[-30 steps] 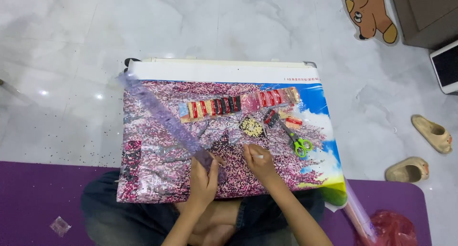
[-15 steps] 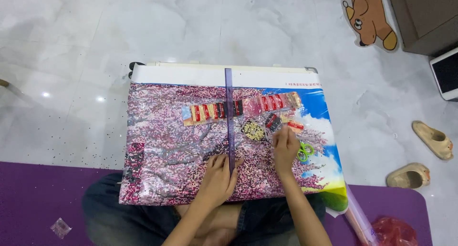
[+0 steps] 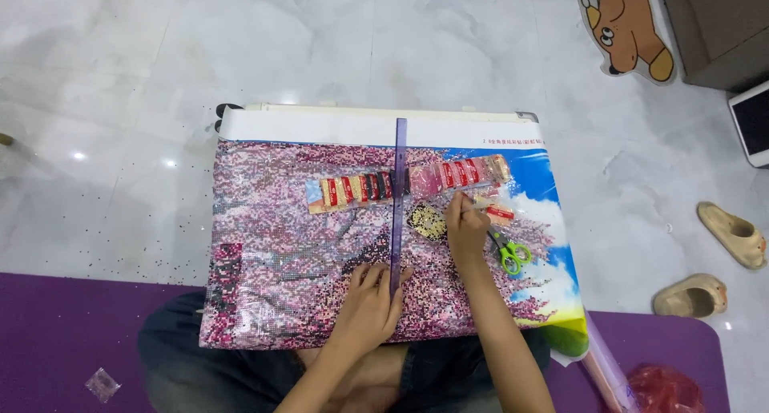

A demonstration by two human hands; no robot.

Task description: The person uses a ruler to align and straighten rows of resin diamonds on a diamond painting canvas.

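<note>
A diamond-painting canvas (image 3: 280, 253) with pink blossom and blue sky lies on a board across my lap. A clear purple ruler (image 3: 398, 189) stands straight up the canvas, from its top white margin down to my left hand (image 3: 368, 307). That hand grips and presses the ruler's near end. My right hand (image 3: 466, 230) sits just right of the ruler, its fingertips closed on the end of a white and red pen (image 3: 495, 212). A small tray of beads (image 3: 427, 221) lies between the ruler and that hand.
Strips of bead packets (image 3: 352, 191) cross the canvas under the ruler. Green-handled scissors (image 3: 510, 253) lie right of my right hand. A purple mat (image 3: 64, 333) is under me. Two sandals (image 3: 733, 235), a tablet (image 3: 753, 123) and a bear cut-out (image 3: 629, 36) lie on the marble floor.
The ruler swung from a diagonal to upright across the canvas under my left hand. My right hand moved right and up, onto the pen.
</note>
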